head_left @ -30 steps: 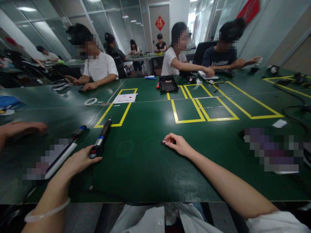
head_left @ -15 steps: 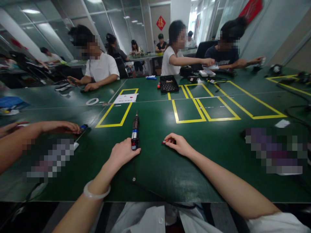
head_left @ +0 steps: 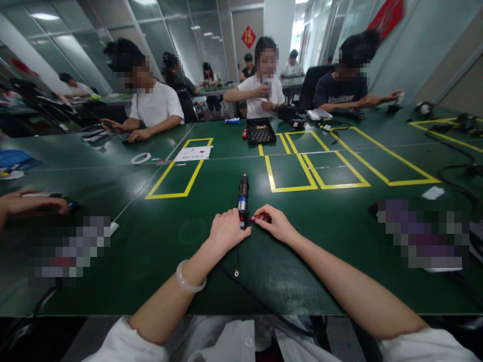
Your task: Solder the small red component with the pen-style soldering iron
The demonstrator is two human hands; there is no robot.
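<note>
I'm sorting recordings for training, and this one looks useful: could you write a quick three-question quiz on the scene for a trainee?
1. Which hand holds the blue-banded black tool?
2. True or false: in the picture, the black tray lies to the right of the paper sheet.
3. What do the fingers of the right hand pinch?
A) a phone
B) a small red object
C) a pen

Key: 1. The left hand. 2. True. 3. B.

Tabletop (head_left: 339, 221), smooth, glossy; electric screwdriver (head_left: 243, 188), dark plastic-looking body with shiny metallic section; far-left sheet (head_left: 188, 153), white paper; far tray (head_left: 262, 142), black plastic; near-right sleeve (head_left: 426, 347), matt cloth.
</note>
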